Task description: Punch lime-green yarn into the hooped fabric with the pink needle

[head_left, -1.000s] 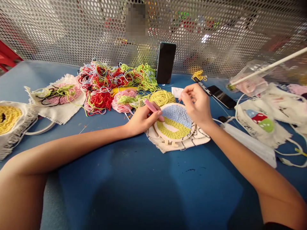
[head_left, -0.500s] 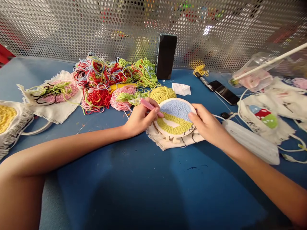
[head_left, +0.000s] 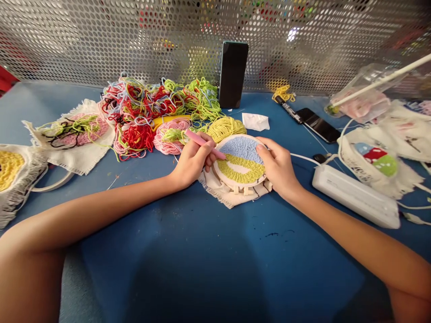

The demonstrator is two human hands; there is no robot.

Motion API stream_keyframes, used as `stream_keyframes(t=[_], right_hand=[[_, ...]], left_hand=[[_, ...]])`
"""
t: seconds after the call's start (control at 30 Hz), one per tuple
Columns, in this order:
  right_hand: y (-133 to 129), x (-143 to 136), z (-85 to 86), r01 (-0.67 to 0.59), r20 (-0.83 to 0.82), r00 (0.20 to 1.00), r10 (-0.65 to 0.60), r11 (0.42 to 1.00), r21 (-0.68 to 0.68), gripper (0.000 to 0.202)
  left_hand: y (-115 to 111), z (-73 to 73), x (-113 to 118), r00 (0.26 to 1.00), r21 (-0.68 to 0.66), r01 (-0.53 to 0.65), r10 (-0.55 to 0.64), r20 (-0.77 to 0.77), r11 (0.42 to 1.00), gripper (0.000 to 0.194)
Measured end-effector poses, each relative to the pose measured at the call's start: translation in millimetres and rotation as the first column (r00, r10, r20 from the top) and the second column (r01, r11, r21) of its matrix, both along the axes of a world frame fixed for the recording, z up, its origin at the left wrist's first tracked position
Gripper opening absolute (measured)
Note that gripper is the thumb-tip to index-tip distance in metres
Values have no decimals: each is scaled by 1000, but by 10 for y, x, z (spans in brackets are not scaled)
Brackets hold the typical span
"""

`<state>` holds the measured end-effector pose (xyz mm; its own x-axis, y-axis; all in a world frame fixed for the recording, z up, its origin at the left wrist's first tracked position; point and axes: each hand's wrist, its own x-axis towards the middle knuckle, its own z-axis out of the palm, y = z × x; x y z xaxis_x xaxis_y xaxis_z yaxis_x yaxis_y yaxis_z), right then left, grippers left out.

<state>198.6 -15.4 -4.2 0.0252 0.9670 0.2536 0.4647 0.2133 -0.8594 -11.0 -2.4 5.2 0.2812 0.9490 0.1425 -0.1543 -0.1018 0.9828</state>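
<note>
My left hand point(head_left: 195, 159) is closed around a pink punch needle point(head_left: 199, 140), held like a pen. Its tip meets the left side of a round embroidery hoop point(head_left: 230, 183). Stretched in the hoop is fabric with light blue loops point(head_left: 240, 147) above and yellow-green loops point(head_left: 247, 172) below, around a bare pale patch. My right hand point(head_left: 278, 163) grips the hoop's right rim, thumb on the front. Fringed cloth point(head_left: 222, 196) spreads out beneath the hoop. Just behind it lies a yellow-green yarn skein point(head_left: 226, 129).
Tangled multicoloured yarn point(head_left: 158, 98) lies at the back left. A phone point(head_left: 233, 74) stands against the perforated metal panel point(head_left: 117, 40). To the right are a marker point(head_left: 288, 110), another phone point(head_left: 318, 124), a white power strip point(head_left: 357, 195) and worked cloth point(head_left: 373, 157). More pieces point(head_left: 81, 134) lie left.
Both hands and the hoop have shifted slightly left. The punch needle has moved left and leans over further, its tip now at the upper left of the yellow-green area.
</note>
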Motion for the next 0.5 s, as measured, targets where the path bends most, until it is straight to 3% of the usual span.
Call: stream_keyframes(t=[0.5], right_hand=[[38,5,-31,-9,-27,1000,9,1000,-6,34]], left_hand=[[24,-58,-23,994,-5,-79,80,69,997,9]])
